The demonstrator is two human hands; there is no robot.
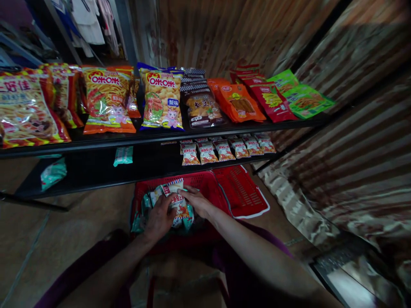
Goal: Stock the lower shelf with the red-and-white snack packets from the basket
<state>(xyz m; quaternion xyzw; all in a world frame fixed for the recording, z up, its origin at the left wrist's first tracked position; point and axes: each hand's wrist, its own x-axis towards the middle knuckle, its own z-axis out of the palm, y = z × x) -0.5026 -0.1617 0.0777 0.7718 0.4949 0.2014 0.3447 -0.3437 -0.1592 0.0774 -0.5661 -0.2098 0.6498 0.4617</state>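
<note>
Over a red plastic basket (210, 186) I have a small white and orange snack packet (181, 209) with red lettering. My left hand (160, 218) curls round its left side, thumb on the front. The fingers of my right hand (196, 201) press on its upper right edge; its far fingertips are partly hidden behind the packet. Green snack packets (139, 221) lie in the basket around and below my hands. Some contents are covered by my hands.
The lower black shelf (154, 164) bears a row of similar white and orange packets (208, 152) and a few green packets (123, 156). Above, larger snack bags (162, 98) line the upper shelf. A second red basket (242, 192) stands right, beside a corrugated wall (346, 107).
</note>
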